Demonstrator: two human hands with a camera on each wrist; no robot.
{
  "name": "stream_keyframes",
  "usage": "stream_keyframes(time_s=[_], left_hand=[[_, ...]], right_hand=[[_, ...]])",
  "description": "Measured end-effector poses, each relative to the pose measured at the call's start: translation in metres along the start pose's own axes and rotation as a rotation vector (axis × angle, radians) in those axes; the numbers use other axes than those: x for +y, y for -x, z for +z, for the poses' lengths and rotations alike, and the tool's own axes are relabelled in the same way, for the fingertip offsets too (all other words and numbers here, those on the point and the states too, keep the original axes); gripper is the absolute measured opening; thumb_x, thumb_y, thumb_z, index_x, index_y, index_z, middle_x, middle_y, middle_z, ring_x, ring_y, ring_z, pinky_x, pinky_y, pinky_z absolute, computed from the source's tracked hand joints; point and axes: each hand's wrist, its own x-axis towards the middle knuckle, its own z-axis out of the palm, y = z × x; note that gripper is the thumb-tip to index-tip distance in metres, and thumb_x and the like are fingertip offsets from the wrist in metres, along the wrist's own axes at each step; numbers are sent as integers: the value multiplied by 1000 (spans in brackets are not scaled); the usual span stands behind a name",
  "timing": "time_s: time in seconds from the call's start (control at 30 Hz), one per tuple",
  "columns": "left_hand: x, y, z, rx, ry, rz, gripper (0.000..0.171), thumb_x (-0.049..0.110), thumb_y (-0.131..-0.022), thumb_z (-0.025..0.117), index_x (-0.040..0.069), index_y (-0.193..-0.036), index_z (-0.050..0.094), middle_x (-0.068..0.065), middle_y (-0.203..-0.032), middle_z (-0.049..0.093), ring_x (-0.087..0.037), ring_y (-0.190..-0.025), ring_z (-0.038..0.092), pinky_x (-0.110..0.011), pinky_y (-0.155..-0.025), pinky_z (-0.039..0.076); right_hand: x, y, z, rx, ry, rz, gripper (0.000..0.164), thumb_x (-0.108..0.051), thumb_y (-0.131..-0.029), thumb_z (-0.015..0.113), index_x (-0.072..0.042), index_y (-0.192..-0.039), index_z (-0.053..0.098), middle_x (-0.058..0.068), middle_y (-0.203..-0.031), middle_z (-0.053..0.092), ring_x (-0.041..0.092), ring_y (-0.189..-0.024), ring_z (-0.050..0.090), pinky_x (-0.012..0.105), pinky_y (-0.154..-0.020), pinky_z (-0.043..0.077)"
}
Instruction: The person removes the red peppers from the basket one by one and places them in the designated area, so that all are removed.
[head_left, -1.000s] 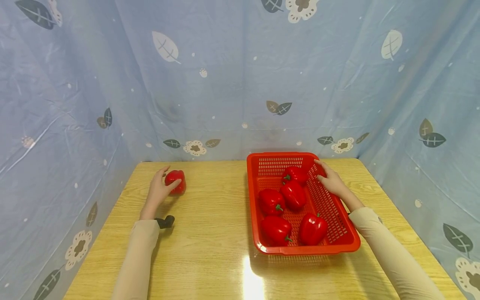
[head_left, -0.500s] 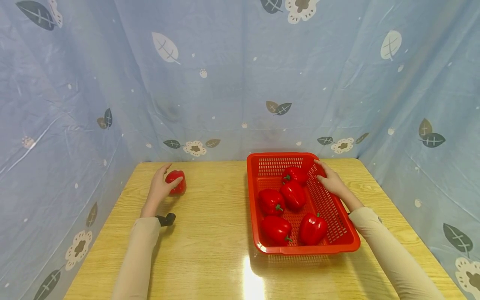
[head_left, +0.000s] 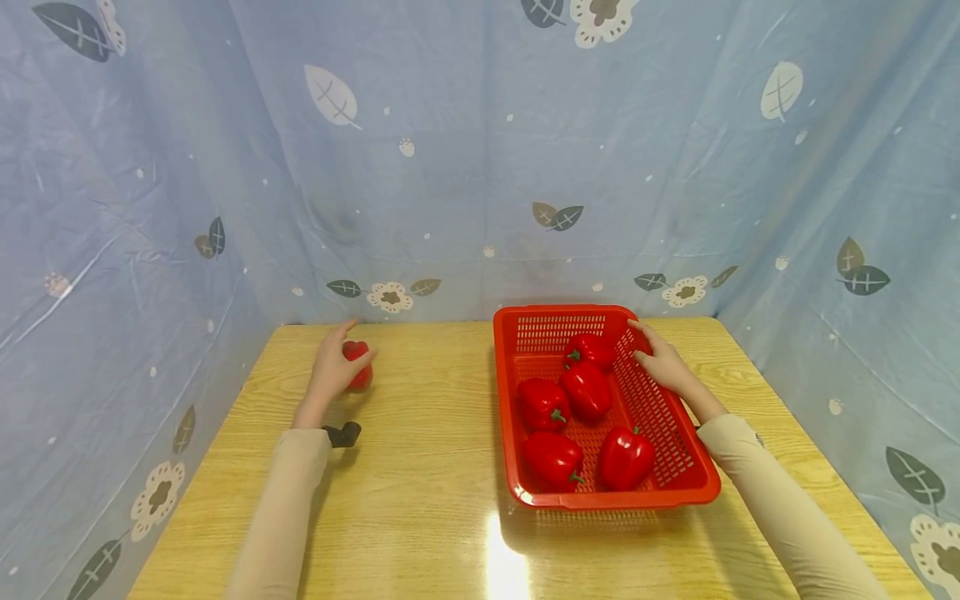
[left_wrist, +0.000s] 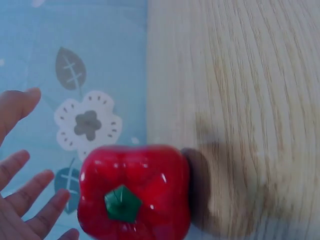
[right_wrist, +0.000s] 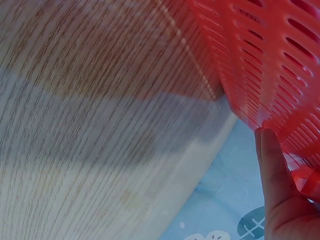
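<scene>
At the far left of the table, a red bell pepper sits with its green stem turned toward the left wrist camera. My left hand is spread around its left side in the head view. A gap shows between these fingers and the pepper in the left wrist view. On the right, a red perforated plastic basket contains several red bell peppers. My right hand grips its right rim near the back corner, with one finger straight along the outer wall.
A light wood table carries the basket and the lone pepper. Blue patterned cloth hangs along its back and both sides. A black wrist strap mount juts out from the left wrist.
My left hand has shifted right and slightly away from me, covering more of the lone pepper in the head view. The right hand, basket and its peppers stay put.
</scene>
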Motion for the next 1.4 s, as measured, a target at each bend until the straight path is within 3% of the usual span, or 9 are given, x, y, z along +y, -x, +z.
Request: stream_keyframes(time_s=[0.23,0.5,0.73,0.93,1.17,1.4], left_hand=[[9,-5,10,-23,-38,37,72,30,-82,70,2,-140,36,-22,-142,37,-40,-131,32,-54,-106,28],[22,-9,22,-77,-62,63,71,33,-83,69,7,-140,37,-18,-143,37,-38,-131,33,-54,-105,28],[31,-13,32,-95,-56,125,68,31,-82,70,12,-140,39,-13,-142,40,-33,-132,34,-50,-107,28],[42,-18,38,-114,-57,151,69,32,-82,70,13,-141,39,-13,-142,40,-33,-131,35,-52,-106,28],[52,-25,46,-123,-73,237,68,29,-81,71,12,-139,41,-15,-141,42,-34,-130,37,-51,-107,28],[65,-28,53,-163,-81,239,69,33,-82,70,15,-140,39,-8,-142,42,-30,-132,35,-49,-108,27]], right_hand=[[0,0,0,-1,9,8,58,0,-94,41,-5,-147,18,34,-141,28,45,-112,43,57,-90,37],[3,0,1,2,-7,2,59,1,-93,41,-5,-147,18,34,-143,26,45,-113,41,58,-92,35],[3,0,1,13,-7,-2,58,1,-93,41,-4,-146,20,34,-142,26,48,-120,37,61,-97,32],[1,0,2,15,-3,-4,57,1,-93,42,-3,-146,21,34,-141,29,47,-117,40,60,-95,34],[-1,2,3,17,1,-1,57,1,-94,41,-4,-146,20,35,-139,31,44,-111,44,56,-90,38],[0,1,3,18,4,-10,57,-1,-93,41,-4,-146,20,35,-140,29,46,-114,42,59,-92,36]])
